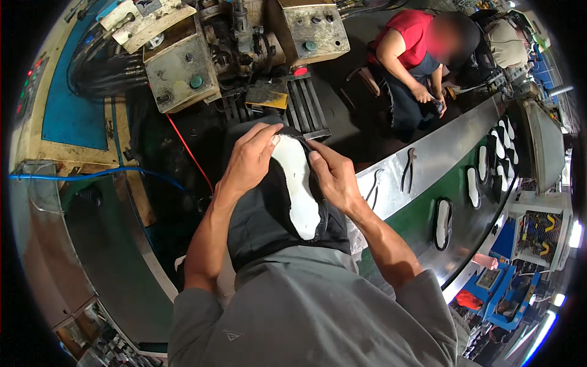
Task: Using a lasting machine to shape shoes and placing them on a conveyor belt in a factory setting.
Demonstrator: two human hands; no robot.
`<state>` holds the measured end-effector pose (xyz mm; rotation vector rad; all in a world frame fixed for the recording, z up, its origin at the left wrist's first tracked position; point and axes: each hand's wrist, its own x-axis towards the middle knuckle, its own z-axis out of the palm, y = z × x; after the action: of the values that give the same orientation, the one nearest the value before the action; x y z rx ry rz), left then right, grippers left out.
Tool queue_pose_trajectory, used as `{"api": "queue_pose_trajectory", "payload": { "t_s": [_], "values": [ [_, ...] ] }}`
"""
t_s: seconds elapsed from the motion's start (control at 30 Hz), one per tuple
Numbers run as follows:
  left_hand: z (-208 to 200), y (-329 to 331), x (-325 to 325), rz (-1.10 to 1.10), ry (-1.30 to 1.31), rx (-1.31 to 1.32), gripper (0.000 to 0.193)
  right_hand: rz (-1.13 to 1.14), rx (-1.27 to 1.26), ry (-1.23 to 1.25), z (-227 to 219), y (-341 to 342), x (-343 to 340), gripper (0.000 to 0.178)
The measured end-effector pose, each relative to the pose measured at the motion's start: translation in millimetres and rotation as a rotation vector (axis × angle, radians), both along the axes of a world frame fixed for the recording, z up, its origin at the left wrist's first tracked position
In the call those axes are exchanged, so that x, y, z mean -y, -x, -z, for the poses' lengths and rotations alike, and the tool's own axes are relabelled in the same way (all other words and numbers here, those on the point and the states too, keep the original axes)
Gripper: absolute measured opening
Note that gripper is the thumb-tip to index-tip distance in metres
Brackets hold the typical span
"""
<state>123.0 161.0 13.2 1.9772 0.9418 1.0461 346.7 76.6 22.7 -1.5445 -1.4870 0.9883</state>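
A black shoe upper with a white insole board (296, 183) lies sole-up over my lap, its toe end pointing away from me. My left hand (254, 153) is closed on the toe end from the left, fingers and thumb pinching the black edge beside the white board. On the right side, my right hand (335, 177) grips the upper's edge, thumb near the board and fingers wrapped over the black material. The heel end rests near my waist on dark trousers.
A greasy machine (244, 55) with control boxes stands ahead. To the right, a green conveyor belt (397, 251) carries several similar shoe pieces; pliers (408, 170) lie on its metal edge. A seated person in red (408, 43) works beyond it. A blue hose (92, 175) runs at left.
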Motion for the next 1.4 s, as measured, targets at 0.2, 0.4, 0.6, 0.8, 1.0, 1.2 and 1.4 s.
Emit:
{"api": "queue_pose_trajectory", "payload": {
  "t_s": [0.2, 0.4, 0.6, 0.8, 1.0, 1.2, 1.4],
  "values": [
    [-2.4, -4.8, 2.9, -0.058, 0.043, -0.001, 0.034, -0.043, -0.064, 0.084, 7.2, 12.8, -21.8, 0.073],
    [23.5, -9.0, 9.1, -0.056, 0.594, 0.314, 0.039, -0.091, -0.182, 0.141, 10.0, 18.0, -27.4, 0.066],
    [38.1, -11.0, 18.8, -0.104, 0.706, 0.425, 0.034, -0.040, -0.072, 0.153, 20.6, 30.0, -23.6, 0.061],
    [51.5, -18.7, 20.9, -0.186, 0.458, 0.364, 0.032, 0.010, -0.015, 0.072, 27.0, 37.7, -17.7, 0.062],
    [25.4, -2.9, -1.1, -0.113, 0.121, 0.040, 0.028, -0.042, -0.536, 0.241, 30.9, 12.5, -18.6, 0.068],
    [24.5, -11.8, -1.2, -0.120, 0.051, -0.033, 0.025, -0.058, -0.719, 0.444, 38.7, 9.0, -26.2, 0.070],
    [38.9, -18.3, 1.9, -0.126, 0.039, -0.090, 0.026, 0.031, 0.072, 0.135, 30.5, 26.6, -15.8, 0.055]
  ]
}}
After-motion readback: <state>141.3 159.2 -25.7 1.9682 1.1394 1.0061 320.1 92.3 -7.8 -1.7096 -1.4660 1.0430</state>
